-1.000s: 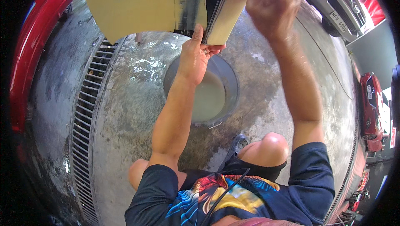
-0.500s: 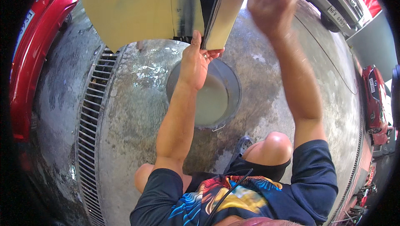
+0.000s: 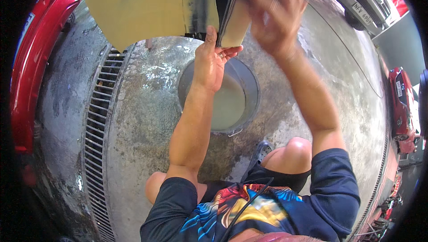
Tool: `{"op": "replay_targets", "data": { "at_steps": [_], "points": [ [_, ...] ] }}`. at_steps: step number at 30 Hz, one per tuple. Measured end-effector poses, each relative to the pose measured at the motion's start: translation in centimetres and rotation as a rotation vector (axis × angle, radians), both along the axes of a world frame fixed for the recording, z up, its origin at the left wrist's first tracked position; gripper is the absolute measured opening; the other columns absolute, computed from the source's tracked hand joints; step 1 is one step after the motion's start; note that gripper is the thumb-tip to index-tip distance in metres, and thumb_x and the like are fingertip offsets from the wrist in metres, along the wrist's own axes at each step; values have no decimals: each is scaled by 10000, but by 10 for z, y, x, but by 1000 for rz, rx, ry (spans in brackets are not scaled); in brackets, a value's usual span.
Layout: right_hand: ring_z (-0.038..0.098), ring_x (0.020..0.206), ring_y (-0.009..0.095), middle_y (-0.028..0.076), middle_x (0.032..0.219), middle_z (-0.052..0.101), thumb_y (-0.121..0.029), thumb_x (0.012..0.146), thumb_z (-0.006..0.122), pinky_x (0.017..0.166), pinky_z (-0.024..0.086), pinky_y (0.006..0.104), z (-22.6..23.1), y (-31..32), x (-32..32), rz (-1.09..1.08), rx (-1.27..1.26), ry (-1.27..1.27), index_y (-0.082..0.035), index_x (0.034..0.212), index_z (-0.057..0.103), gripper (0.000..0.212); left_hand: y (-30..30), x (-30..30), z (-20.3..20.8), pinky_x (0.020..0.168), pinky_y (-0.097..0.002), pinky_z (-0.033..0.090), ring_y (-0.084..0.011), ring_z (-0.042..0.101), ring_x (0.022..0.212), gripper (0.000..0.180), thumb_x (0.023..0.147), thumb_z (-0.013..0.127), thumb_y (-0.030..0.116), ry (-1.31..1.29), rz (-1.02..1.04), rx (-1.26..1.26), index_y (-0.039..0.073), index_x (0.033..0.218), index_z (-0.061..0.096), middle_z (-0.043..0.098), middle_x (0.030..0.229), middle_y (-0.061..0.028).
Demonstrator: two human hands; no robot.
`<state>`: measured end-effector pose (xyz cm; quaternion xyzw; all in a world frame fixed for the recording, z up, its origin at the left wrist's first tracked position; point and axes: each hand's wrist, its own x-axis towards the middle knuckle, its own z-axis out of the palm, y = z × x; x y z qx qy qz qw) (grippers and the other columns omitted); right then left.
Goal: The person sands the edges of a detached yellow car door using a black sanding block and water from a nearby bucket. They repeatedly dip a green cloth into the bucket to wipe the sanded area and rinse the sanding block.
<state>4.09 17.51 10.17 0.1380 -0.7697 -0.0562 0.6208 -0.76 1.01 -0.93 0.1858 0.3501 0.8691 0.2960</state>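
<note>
A large panel (image 3: 138,6) that looks like a vehicle body part fills the top of the view, coated pale yellow with a dark smudged strip along its right side. Past a black gap, a narrower yellow face (image 3: 235,30) ends in a lower corner. My left hand (image 3: 211,66) holds that corner, thumb up on the near side and fingers curled underneath. Close against the right edge of the narrow face is my right hand (image 3: 278,17), smeared by motion; whether it holds anything is hidden. A dark bucket (image 3: 253,95) of cloudy water (image 3: 226,104) stands below my left hand.
On the left, a metal drain grate (image 3: 101,108) runs along the wet concrete floor (image 3: 142,121), beside a red car (image 3: 33,77). A grey vehicle (image 3: 352,1) stands at the upper right, another red car (image 3: 401,104) at the far right. A thin hose or cable (image 3: 347,48) crosses the floor.
My right hand has shifted left and slightly down along the narrow yellow face. My left hand keeps its hold on the corner.
</note>
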Motion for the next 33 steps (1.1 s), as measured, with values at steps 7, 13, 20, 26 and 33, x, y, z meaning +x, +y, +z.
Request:
{"op": "replay_targets", "data": {
  "at_steps": [7, 13, 20, 26, 33],
  "points": [
    [645, 1074, 184, -43, 1251, 705, -114, 795, 724, 877, 394, 366, -68, -9, 35, 23, 171, -127, -304, 1192, 781, 444, 0, 2, 2, 981, -405, 493, -249, 672, 1093, 676, 1023, 574, 638, 26, 40, 27, 38, 1328, 633, 718, 1215, -120],
    [614, 981, 210, -13, 1214, 708, -107, 769, 795, 815, 388, 400, 8, 15, -1, -24, 62, 89, -252, 1186, 771, 443, 4, 4, -2, 954, -385, 483, -238, 708, 974, 815, 932, 626, 747, 41, 96, -6, -28, 1163, 729, 770, 1052, -141],
    [639, 1080, 169, -56, 1258, 690, -248, 815, 792, 838, 386, 377, -68, -20, 37, 15, 204, -131, -320, 1243, 765, 435, 5, 1, 0, 919, -360, 492, -162, 694, 1015, 604, 994, 643, 623, -8, 100, 79, 49, 1167, 715, 760, 1087, -71],
    [585, 909, 176, -52, 1251, 699, -184, 765, 787, 807, 373, 384, -7, 0, 17, -85, 193, 60, -284, 1272, 761, 518, 7, 6, -3, 925, -362, 471, -199, 691, 962, 672, 962, 648, 678, 0, 124, 33, 27, 1089, 756, 771, 1030, -87],
    [647, 1093, 168, -42, 1276, 681, -228, 793, 739, 862, 392, 378, -61, -30, 37, -7, 225, -136, -305, 1257, 759, 471, 4, 4, 0, 974, -362, 489, -122, 672, 1053, 501, 1058, 575, 554, -65, 63, 93, 105, 1258, 672, 740, 1129, -3]
  ]
}}
